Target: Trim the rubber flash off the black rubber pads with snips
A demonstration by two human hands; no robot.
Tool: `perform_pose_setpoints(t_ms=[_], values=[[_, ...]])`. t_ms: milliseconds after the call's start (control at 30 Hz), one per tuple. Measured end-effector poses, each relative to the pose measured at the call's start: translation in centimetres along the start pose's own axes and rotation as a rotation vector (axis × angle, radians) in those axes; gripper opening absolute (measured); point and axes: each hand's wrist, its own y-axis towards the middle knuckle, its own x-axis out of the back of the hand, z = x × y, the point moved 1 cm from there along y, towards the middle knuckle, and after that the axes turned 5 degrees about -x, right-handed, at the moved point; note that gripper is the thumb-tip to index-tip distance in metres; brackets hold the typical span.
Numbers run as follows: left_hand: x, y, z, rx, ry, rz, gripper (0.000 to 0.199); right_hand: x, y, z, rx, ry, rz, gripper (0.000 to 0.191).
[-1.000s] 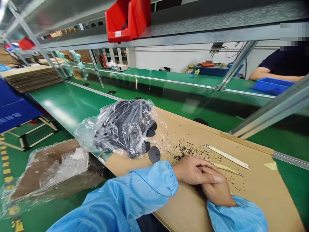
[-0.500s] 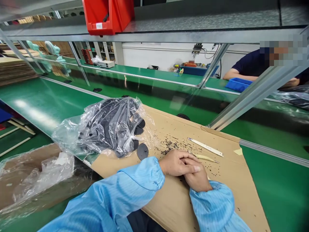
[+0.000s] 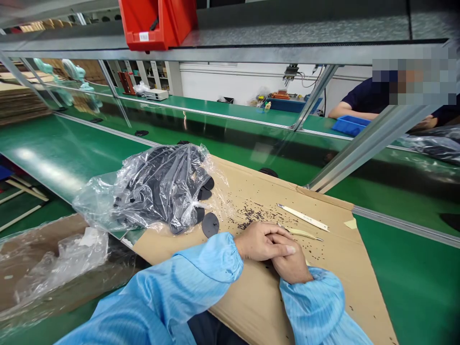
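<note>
My left hand (image 3: 259, 242) lies across my right hand (image 3: 293, 263), its fingers and thumb wrapped round it. The right hand's fingers are mostly hidden beneath. Both rest over a brown cardboard sheet (image 3: 251, 297), with no tool visible in them. Just beyond them lie yellowish tweezers (image 3: 304, 234) and a white, slim-handled tool (image 3: 304, 217). Scattered tiny black pieces (image 3: 253, 213) cover the cardboard around the fingers. A round black disc (image 3: 210, 225) sits left of my hands, beside a clear plastic bag (image 3: 158, 187) full of similar dark discs.
A slanted metal post (image 3: 373, 146) rises at the right. Overhead, a red bin (image 3: 158, 24) stands on the shelf. An open carton (image 3: 53, 268) with plastic lining is at lower left. Across the green bench, another person (image 3: 366, 96) sits near a blue tray (image 3: 350, 125).
The view has shifted very slightly, so the whole scene sits a little further left. My hands keep the same clasped pose, and nothing on the cardboard has moved.
</note>
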Motion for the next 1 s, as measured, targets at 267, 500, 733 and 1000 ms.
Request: perform_pose_setpoints(t_ms=[267, 500, 733, 1000], values=[[0.01, -0.02, 0.07, -0.007, -0.005, -0.006, 0.038, -0.14, -0.05, -0.23, 0.020, -0.010, -0.026, 0.025], [-0.02, -0.07, 0.00, -0.007, -0.027, -0.003, 0.035, 0.07, 0.04, 0.04, 0.021, -0.034, -0.001, 0.023], [0.03, -0.02, 0.01, -0.001, -0.017, -0.007, 0.037, -0.28, -0.14, -0.47, 0.012, 0.015, -0.017, 0.025], [-0.03, -0.06, -0.21, -0.020, -0.019, -0.011, 0.042, -0.07, 0.04, -0.08, 0.038, 0.007, -0.006, 0.025]])
